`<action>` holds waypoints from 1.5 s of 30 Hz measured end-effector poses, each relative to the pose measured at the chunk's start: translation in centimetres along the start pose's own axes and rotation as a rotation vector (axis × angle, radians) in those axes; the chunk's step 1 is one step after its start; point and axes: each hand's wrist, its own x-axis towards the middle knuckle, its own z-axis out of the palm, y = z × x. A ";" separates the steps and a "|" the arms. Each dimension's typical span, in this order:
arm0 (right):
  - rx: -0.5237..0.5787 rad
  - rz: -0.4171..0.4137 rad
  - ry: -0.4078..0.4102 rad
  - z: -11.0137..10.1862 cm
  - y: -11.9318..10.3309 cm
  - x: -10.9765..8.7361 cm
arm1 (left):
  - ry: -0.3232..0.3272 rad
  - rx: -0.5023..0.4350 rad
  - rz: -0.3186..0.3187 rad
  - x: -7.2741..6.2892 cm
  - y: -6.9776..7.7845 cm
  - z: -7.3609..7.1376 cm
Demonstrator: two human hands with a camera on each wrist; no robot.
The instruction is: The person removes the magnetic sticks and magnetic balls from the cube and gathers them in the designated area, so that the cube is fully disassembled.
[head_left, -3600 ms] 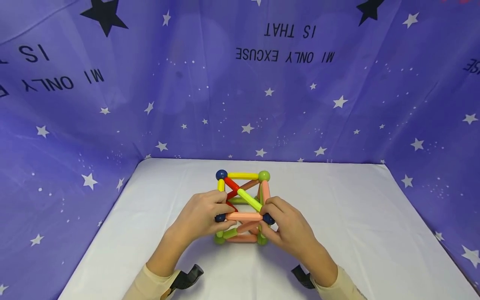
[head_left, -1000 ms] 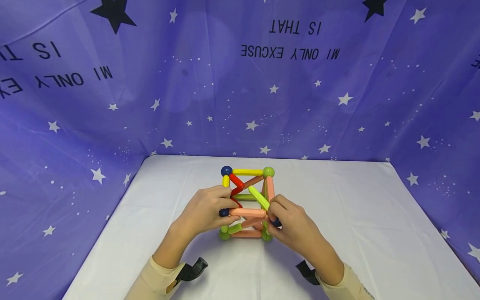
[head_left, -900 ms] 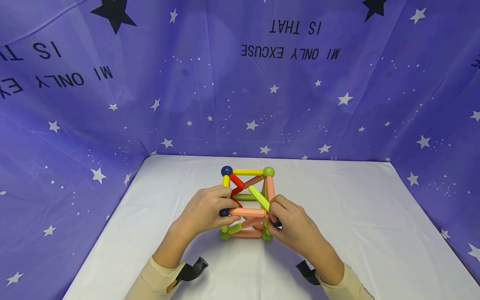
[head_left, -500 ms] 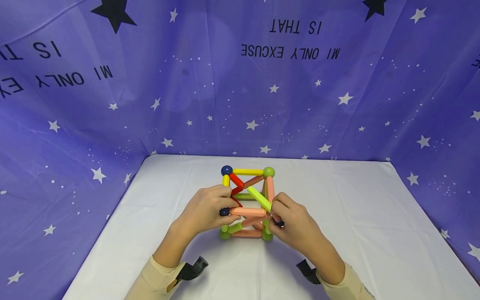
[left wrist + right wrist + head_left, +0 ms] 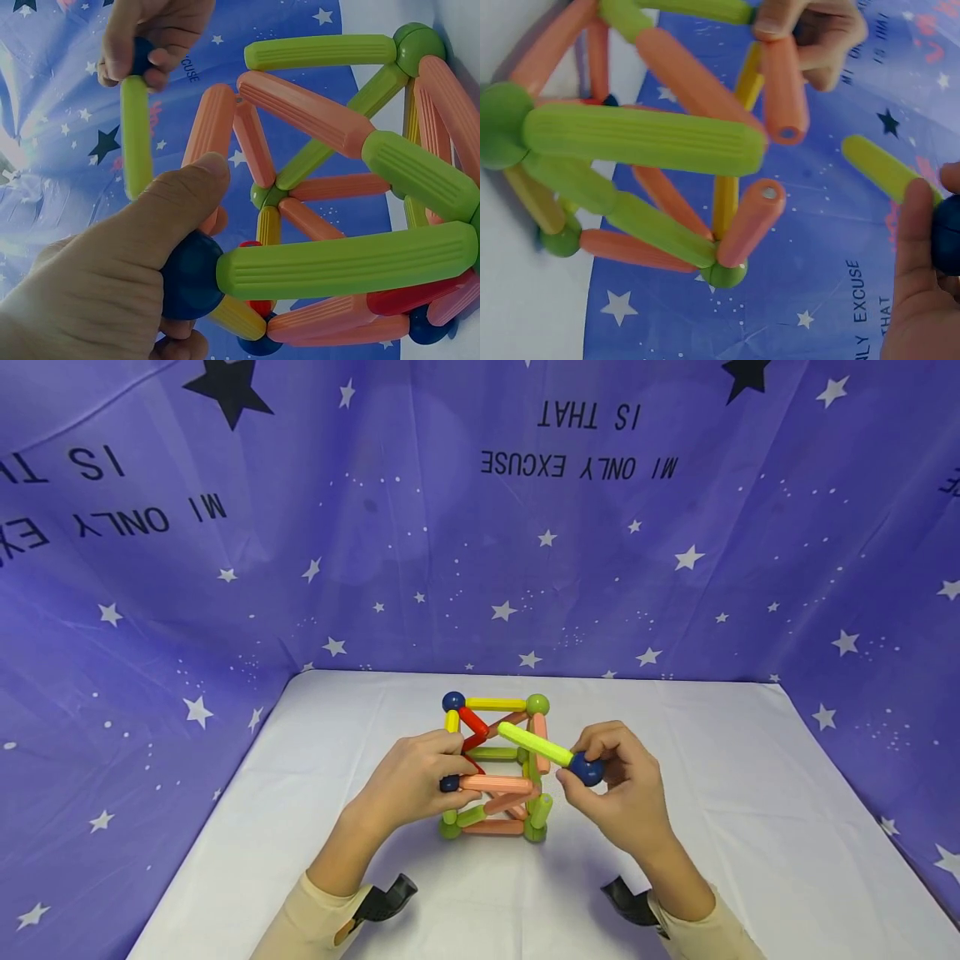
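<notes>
A frame of magnetic sticks and balls stands on the table. My left hand (image 5: 412, 781) pinches the dark blue ball (image 5: 193, 274) at its near left corner, by a pink stick (image 5: 495, 783) whose right end is free. To the right of the frame, my right hand (image 5: 626, 785) pinches another dark blue ball (image 5: 587, 769) between thumb and fingers. A yellow-green stick (image 5: 534, 744) juts from that ball toward the frame, apart from it in both wrist views. A green upright stick (image 5: 542, 811) and a pink stick (image 5: 754, 221) have free ends on the frame's right side.
A white cloth covers the table (image 5: 750, 827). The purple star-printed curtain (image 5: 480, 527) rises behind and at both sides. At the frame's back corners sit a blue ball (image 5: 453, 702) and a green ball (image 5: 537, 705). Black straps (image 5: 386, 897) hang at both wrists.
The yellow-green stick first parted from the red stick. Now my right hand has drawn its blue ball and that stick off the frame, rightward. My left hand keeps its hold.
</notes>
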 end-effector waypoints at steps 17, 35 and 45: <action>0.894 0.170 -0.024 -2.5 1.8 0.3 | -0.035 -0.011 -0.041 -0.3 -0.1 -0.4; 0.601 0.668 -0.169 -4.2 6.7 -0.3 | -0.018 -0.016 -0.019 -0.1 -0.2 -0.2; 0.170 0.871 -0.105 -4.9 13.1 0.0 | -0.010 -0.029 -0.016 -0.2 -0.2 0.1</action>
